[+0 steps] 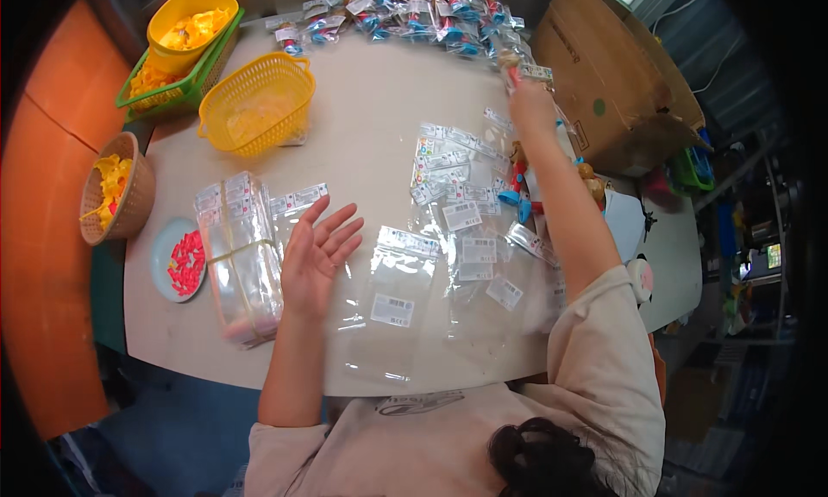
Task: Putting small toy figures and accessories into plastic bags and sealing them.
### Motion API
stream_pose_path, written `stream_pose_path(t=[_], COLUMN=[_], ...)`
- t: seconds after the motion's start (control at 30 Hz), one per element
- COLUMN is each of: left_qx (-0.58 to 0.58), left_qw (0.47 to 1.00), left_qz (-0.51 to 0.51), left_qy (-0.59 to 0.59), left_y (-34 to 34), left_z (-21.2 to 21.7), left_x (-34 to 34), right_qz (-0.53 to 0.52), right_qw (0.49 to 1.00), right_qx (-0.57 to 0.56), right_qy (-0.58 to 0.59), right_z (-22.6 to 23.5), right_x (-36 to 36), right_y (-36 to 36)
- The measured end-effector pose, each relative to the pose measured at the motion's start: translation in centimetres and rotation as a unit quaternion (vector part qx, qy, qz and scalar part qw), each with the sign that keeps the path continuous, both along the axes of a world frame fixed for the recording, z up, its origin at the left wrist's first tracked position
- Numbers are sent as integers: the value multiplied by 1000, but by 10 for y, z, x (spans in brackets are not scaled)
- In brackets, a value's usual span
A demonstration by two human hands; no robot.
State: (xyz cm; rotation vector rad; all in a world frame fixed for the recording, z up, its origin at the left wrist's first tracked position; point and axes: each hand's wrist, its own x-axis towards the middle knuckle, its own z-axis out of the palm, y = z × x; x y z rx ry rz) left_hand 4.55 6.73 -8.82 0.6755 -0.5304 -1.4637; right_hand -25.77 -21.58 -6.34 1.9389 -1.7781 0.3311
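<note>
My left hand [317, 254] is held palm up above the table, fingers spread and nothing in it. Beside it are a banded stack of clear plastic bags [237, 268] and a loose clear bag with a printed header [405, 268]. My right arm stretches to the far right, where my right hand [532, 107] is closed on a small bagged toy [512, 69] with a brown top and a red part. That toy is next to the heap of bagged toys [431, 18] along the far edge. Loose red and blue toys [516, 182] lie partly hidden by my right forearm.
A cardboard box [617, 75] stands at the far right. To the left are a yellow basket [302, 87], a yellow tub in a green basket [207, 75], a tan basket [138, 191] with yellow pieces, and a pale bowl [159, 273] of small pink-red pieces. More loose clear bags [470, 165] overlap mid-table.
</note>
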Motion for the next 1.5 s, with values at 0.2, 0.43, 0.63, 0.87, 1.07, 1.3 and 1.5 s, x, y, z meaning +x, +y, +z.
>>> stream_pose_path(t=[0.2, 0.43, 0.63, 0.87, 1.07, 1.3, 1.5], left_qx=[-10, -24, -26, 41, 44, -5, 51], left_qw=[1000, 999, 998, 966, 929, 836, 638], left_qz=[-10, -13, -23, 30, 82, 86, 39], left_qy=[-18, -41, -54, -255, -359, -542, -767], left_y=[2, 3, -1, 0, 11, 7, 28], left_z=[-5, 3, 7, -5, 1, 3, 23], left_x=[-3, -2, -3, -13, -16, -23, -16], right_qz=[21, -93, -122, 197, 607, 668, 543], right_qw=[989, 957, 969, 937, 733, 569, 677], right_qx=[46, 135, 138, 226, 193, 116, 41], right_qy=[141, 238, 163, -179, -237, -466, -495], right_z=[-67, -69, -50, 103, 202, 150, 81], right_x=[33, 67, 79, 80, 31, 9, 16], right_y=[-33, -25, -15, 120, 292, 384, 357])
